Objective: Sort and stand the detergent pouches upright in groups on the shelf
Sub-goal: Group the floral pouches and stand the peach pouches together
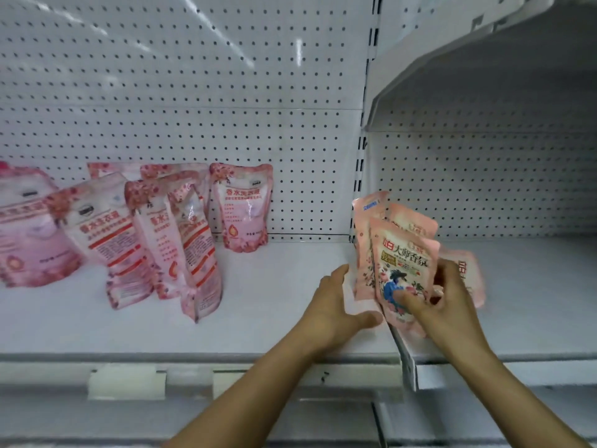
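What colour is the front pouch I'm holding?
Peach-pink front pouch, printed with flowers and a blue-dressed figure; seen best in the head view.

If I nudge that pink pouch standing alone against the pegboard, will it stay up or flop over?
The lone pink pouch probably tips easily: it is tall and narrow-based, and neighbouring pink pouches already lean. Its glossy, creased film suggests soft, slippery sides. The bulging bottom hints at liquid weight that may steady it slightly.
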### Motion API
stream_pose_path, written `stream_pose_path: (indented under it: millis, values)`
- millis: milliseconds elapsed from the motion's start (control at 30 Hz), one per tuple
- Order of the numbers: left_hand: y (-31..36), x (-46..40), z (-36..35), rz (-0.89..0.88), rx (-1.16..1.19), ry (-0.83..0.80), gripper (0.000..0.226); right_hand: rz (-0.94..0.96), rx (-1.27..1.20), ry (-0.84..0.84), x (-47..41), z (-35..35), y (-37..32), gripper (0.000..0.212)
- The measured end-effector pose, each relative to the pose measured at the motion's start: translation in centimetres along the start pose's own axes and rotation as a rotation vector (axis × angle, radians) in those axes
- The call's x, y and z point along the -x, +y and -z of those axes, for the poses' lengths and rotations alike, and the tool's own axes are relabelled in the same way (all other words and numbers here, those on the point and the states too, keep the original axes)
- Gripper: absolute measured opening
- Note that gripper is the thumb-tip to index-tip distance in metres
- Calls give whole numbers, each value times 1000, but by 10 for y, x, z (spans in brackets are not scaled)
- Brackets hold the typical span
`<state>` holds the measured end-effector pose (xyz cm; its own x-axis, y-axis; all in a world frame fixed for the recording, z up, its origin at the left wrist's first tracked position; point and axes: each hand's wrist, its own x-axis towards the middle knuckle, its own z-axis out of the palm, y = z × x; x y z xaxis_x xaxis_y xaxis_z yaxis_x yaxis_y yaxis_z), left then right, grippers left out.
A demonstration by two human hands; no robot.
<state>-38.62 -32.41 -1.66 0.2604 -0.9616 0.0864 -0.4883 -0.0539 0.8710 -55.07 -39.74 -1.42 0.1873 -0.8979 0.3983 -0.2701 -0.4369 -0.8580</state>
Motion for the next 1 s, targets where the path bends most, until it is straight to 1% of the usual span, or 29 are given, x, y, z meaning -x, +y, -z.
stream_pose_path:
  millis: [67,133,200,233,300,333,400,467,500,567,600,633,667,700,767,800,900,933,1000]
  values:
    - [-1,21,10,-12,-23,52,91,50,25,113,8,0,-2,81]
    - [-7,45,26,-23,-3,127,83,178,16,243,20,-5,-10,89]
    - [-15,68,43,-69,11,232,73,391,27,341,33,-13,-24,84]
    - [-21,77,51,-108,2,303,68,501,36,356,40,-19,-35,80]
    - [-32,89,69,-183,-2,451,57,641,15,283,50,-35,-58,74]
    - [-38,94,79,-203,1,527,53,655,-6,214,54,-45,-68,70]
    - [-49,102,104,-241,-4,684,51,552,-63,46,60,-70,-82,63]
    - [-61,107,132,-258,-9,860,56,425,-102,-113,62,-98,-91,64]
    - [-68,109,148,-250,-1,947,62,394,-96,-175,61,-113,-95,67]
    - [-84,106,183,-146,43,1060,80,315,-94,-298,57,-144,-104,76]
    - [-94,102,202,-63,64,1052,89,268,-96,-357,54,-161,-109,81]
    - [-103,99,221,15,69,1004,96,224,-93,-410,52,-179,-113,85]
    - [-112,95,240,65,89,913,98,189,-92,-451,49,-199,-117,88]
    - [-121,90,256,79,131,796,92,162,-92,-480,48,-218,-121,91]
    - [-137,77,277,82,228,522,72,153,-98,-516,46,-253,-126,89]
    - [-145,69,282,70,229,427,66,163,-100,-518,45,-267,-128,86]
    - [-160,45,284,-19,152,292,57,138,-146,-483,40,-288,-130,78]
    - [-163,36,284,-26,104,266,60,120,-145,-460,39,-289,-129,76]
    - [-166,17,282,-51,18,197,80,80,-120,-397,39,-288,-126,76]
